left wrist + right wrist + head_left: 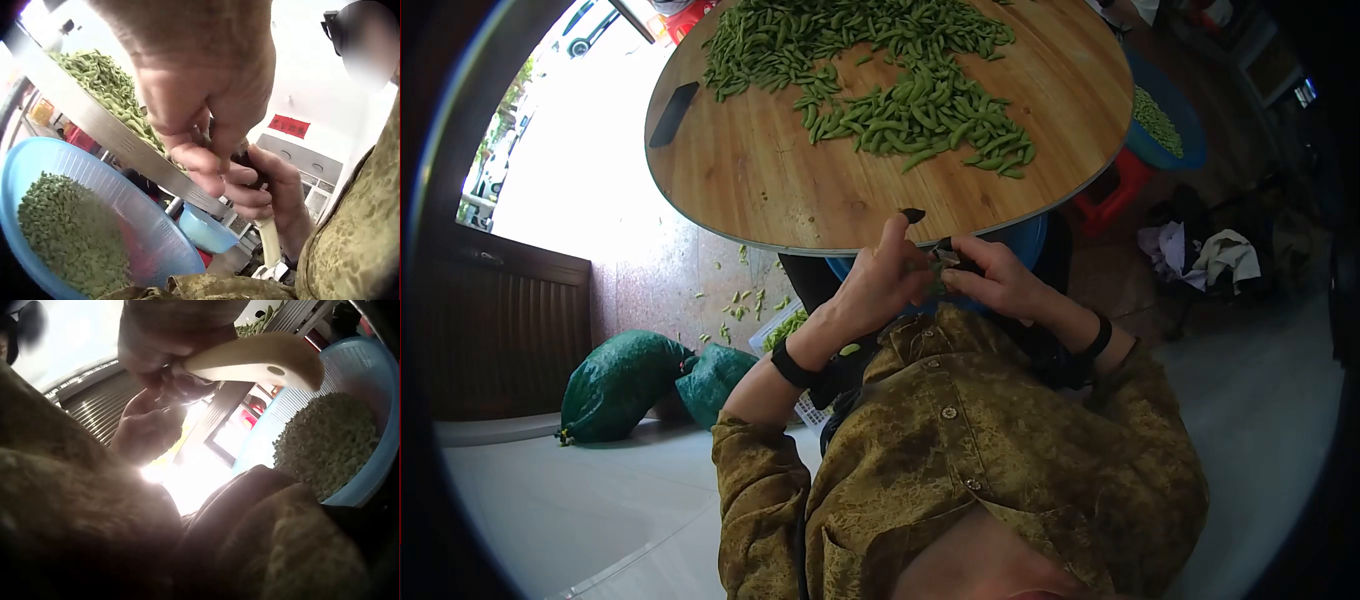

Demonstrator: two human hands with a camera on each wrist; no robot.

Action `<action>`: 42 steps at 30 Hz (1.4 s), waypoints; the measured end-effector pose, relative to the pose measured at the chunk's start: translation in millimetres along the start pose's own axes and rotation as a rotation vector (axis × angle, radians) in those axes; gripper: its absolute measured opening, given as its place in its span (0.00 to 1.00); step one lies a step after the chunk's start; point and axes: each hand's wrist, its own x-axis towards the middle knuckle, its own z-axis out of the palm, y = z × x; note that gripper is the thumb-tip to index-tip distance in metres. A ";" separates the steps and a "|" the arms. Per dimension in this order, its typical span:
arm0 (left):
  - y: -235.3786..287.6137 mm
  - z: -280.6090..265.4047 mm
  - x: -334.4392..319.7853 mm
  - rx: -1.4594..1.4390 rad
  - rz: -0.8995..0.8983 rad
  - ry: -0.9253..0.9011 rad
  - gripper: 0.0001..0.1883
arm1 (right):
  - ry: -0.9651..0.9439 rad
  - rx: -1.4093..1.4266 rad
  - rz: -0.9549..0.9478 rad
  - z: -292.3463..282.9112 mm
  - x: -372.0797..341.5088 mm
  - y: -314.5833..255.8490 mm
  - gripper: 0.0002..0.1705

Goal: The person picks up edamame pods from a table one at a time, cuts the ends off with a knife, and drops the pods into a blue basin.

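Both hands meet at the round table's near edge. The left hand (878, 285) has its fingers curled, with a dark cover (913, 215) on one raised fingertip; whether it holds anything is hidden. Close beside it, the right hand (1005, 282) grips a tool whose cream handle (262, 362) sticks out from its fingers; the tool's working end cannot be made out. The left wrist view shows the left hand (200, 106) above and against the right hand (278, 181), the handle (270, 244) hanging below. Green pods (920, 105) lie piled on the wooden table (760, 190).
A dark flat object (673, 115) lies at the table's left. A blue basin (159, 237) of shelled beans (69, 237) stands at the right, near a red stool (1112, 195). Green sacks (625, 385), a white crate (812, 412) and scattered pods (740, 308) are on the floor.
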 end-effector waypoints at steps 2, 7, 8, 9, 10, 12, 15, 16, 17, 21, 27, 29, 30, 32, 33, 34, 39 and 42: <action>-2.4 3.4 0.0 0.017 -0.020 -0.033 0.30 | 0.072 -0.068 0.058 2.3 0.8 -7.5 0.15; -0.9 14.1 2.2 0.292 0.283 0.017 0.33 | 0.166 -0.107 0.042 15.0 8.7 0.0 0.17; -2.3 15.4 3.4 0.294 0.286 0.013 0.33 | 0.150 -0.117 -0.010 16.5 10.9 7.9 0.18; -3.3 16.8 4.6 0.298 0.334 0.031 0.34 | 0.134 -0.128 -0.060 16.7 12.5 9.9 0.18; -3.8 17.7 4.9 0.301 0.380 0.051 0.34 | 0.136 -0.127 -0.060 14.7 11.5 9.6 0.18; 3.2 12.3 1.0 0.187 0.190 0.068 0.31 | 0.133 -0.167 0.023 10.1 8.7 3.4 0.13; -0.4 17.1 0.9 -0.173 -0.053 0.104 0.20 | 0.155 0.051 0.126 5.4 7.3 -7.9 0.13; -4.1 19.5 0.1 -0.416 -0.110 0.124 0.13 | 0.153 0.052 0.125 5.9 7.6 -7.9 0.13; -6.8 20.4 -1.5 -0.416 -0.109 0.126 0.13 | 0.145 0.064 0.121 6.0 8.4 -7.7 0.12; -12.5 20.1 -4.6 -0.508 -0.204 0.133 0.05 | 0.090 0.069 0.122 0.9 8.8 -3.2 0.13; -9.7 16.5 -2.0 -0.671 -0.186 0.247 0.06 | -0.101 0.310 0.192 -4.0 -4.3 3.4 0.19; -12.3 18.5 0.2 -0.692 -0.192 0.240 0.07 | -0.077 0.331 0.179 -2.4 -6.0 -0.9 0.19; -10.6 20.7 1.3 -0.754 -0.214 0.269 0.07 | -0.055 0.357 0.168 -1.2 -6.4 -2.6 0.19; -10.4 24.2 2.1 -0.818 -0.239 0.301 0.07 | -0.054 0.337 0.163 0.1 -7.5 -2.8 0.20; -11.5 25.0 2.9 -0.804 -0.215 0.291 0.07 | -0.049 0.317 0.156 1.0 -8.0 -2.7 0.21; -11.4 25.3 3.5 -0.789 -0.191 0.281 0.07 | -0.050 0.317 0.156 2.4 -8.2 -1.0 0.21; -7.0 28.4 2.3 -0.696 -0.208 0.291 0.05 | -0.038 0.451 0.183 4.4 -7.5 -2.0 0.23; -9.3 33.0 3.4 -0.740 -0.194 0.318 0.04 | -0.090 0.632 0.136 4.2 -8.3 4.9 0.23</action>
